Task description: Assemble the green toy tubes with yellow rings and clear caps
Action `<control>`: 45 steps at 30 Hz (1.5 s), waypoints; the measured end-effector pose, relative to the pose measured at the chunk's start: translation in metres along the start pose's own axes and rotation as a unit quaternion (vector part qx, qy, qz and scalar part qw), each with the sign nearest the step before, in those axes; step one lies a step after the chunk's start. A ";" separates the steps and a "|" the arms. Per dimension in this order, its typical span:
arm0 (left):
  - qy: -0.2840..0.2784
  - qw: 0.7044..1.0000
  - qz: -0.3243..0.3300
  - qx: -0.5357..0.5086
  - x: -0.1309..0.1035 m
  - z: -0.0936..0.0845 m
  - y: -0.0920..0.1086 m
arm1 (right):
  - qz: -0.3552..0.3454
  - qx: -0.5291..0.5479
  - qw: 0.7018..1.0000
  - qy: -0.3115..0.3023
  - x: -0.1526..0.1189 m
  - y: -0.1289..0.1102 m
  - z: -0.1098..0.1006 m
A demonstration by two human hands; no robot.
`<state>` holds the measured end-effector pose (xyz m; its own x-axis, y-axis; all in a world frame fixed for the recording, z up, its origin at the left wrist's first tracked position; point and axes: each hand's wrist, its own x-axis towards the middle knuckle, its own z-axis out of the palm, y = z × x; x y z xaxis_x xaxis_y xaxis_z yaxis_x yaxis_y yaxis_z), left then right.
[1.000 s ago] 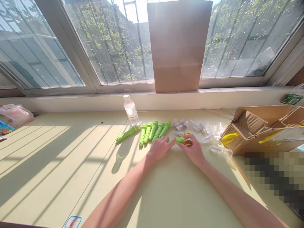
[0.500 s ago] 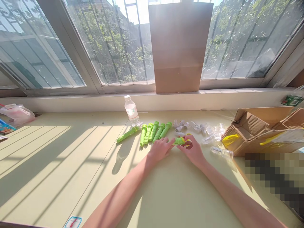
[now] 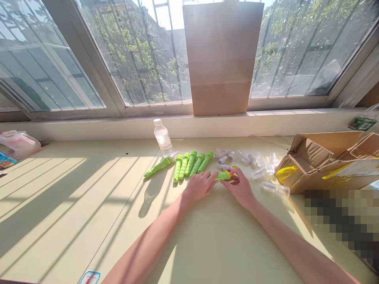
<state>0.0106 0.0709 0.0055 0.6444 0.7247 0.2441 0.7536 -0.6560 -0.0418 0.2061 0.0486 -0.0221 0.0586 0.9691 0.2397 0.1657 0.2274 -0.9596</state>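
Between both hands lies a short bright green stick-like piece [image 3: 222, 176], with a yellow part at its right end. My left hand [image 3: 201, 184] is closed on its left end, fingers covering much of it. My right hand [image 3: 240, 184] pinches the right end by the yellow part, its fingers curled. Just left of the hands, several green tapered sticks [image 3: 185, 165] with wider, cap-like ends lie side by side. Another green stick [image 3: 158, 167] slants apart from them, near the bottle. Small clear tubes [image 3: 226, 154] with greyish ribbed sections lie scattered behind my right hand.
A clear water bottle [image 3: 163, 138] with a white cap stands behind the green sticks. At the right is an open cardboard box [image 3: 325, 165] with yellow tape; a larger clear tube [image 3: 276, 189] lies before it. A cardboard sheet [image 3: 222, 59] leans against the window. Pink plastic bag [image 3: 22, 145] far left.
The whole view has shifted very slightly. Both hands keep their hold on the green piece in nearly the same place, with hardly any visible movement.
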 end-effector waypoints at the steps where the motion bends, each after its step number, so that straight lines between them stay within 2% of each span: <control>1: -0.003 1.000 0.002 0.000 0.000 0.000 0.000 | -0.002 -0.001 1.000 -0.001 0.000 0.001 0.000; 9: -0.030 0.999 -0.019 -0.025 0.001 -0.004 0.004 | 0.006 -0.019 1.000 0.008 0.001 0.001 0.000; 16: -0.058 0.997 -0.029 -0.034 0.001 -0.011 0.006 | 0.023 -0.013 1.000 -0.009 0.001 -0.007 -0.002; 28: -0.051 0.996 -0.048 -0.061 0.003 -0.007 0.004 | 0.022 -0.031 0.999 -0.013 0.005 -0.002 -0.003; 36: -0.018 0.989 -0.075 -0.126 0.005 -0.005 0.000 | 0.024 -0.038 0.999 -0.019 0.006 -0.004 -0.003; 45: -0.003 0.987 -0.084 -0.136 0.004 -0.005 -0.001 | 0.016 -0.023 0.999 -0.018 0.004 -0.007 -0.004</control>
<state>0.0119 0.0733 0.0117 0.5141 0.8294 0.2187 0.7881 -0.5574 0.2612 0.2089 0.0506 -0.0142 0.0287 0.9789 0.2025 0.2102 0.1921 -0.9586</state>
